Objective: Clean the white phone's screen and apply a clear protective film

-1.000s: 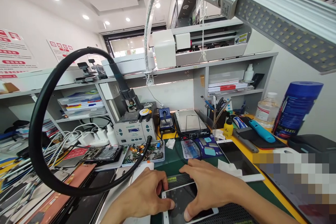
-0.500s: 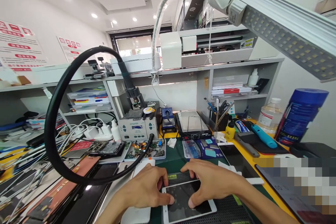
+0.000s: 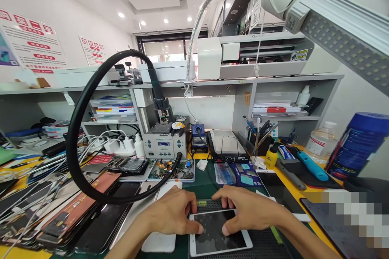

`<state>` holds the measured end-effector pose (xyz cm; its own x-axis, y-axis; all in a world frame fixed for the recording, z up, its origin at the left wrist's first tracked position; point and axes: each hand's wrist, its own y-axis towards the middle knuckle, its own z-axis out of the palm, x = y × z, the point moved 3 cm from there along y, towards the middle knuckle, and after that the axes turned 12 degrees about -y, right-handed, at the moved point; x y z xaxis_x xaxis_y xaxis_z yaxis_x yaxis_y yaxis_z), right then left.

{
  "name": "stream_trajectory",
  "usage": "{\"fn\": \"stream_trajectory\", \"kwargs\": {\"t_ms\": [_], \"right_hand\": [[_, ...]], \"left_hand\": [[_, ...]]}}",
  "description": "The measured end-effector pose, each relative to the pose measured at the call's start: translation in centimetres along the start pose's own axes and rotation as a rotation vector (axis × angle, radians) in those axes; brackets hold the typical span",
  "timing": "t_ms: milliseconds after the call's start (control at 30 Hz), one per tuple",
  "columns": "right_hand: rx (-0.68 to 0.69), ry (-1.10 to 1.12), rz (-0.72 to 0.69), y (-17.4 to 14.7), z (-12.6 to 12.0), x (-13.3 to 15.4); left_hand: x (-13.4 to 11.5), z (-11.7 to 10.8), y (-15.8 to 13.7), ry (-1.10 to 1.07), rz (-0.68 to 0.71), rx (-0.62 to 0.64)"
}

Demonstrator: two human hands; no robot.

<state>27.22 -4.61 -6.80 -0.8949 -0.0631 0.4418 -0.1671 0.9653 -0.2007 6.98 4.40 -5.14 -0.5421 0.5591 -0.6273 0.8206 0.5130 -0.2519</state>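
Observation:
A white-framed tablet (image 3: 212, 238) with a dark, smudged screen lies at the bottom centre on a black perforated mat (image 3: 266, 240). My left hand (image 3: 173, 212) grips it at the far left corner, thumb flat on the glass and fingers curled by the far edge. From the other side my right hand (image 3: 247, 210) presses its thumb on the screen, its fingers bent over the far right edge. The fingertips beyond that edge are partly hidden. Beside my left wrist lies a white device (image 3: 159, 243).
A black hose (image 3: 74, 129) loops up at left from a hot-air station (image 3: 161, 145). Stacked phones and screens (image 3: 100, 222) lie left, a tray of small parts (image 3: 172, 170) behind. Another white-edged screen (image 3: 278, 192) and a yellow bottle (image 3: 271, 156) stand right. A lamp (image 3: 343, 28) hangs overhead.
The view has swung slightly left, so the surroundings sit further right in the picture. Both hands keep their thumbs on the tablet, with the right thumb slightly further right.

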Motion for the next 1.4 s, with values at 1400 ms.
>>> {"fn": "stream_trajectory", "kwargs": {"t_ms": [1400], "right_hand": [[-0.17, -0.17, 0.075, 0.9, 3.3, 5.9]], "left_hand": [[0.6, 0.1, 0.4, 0.049, 0.123, -0.004]]}}
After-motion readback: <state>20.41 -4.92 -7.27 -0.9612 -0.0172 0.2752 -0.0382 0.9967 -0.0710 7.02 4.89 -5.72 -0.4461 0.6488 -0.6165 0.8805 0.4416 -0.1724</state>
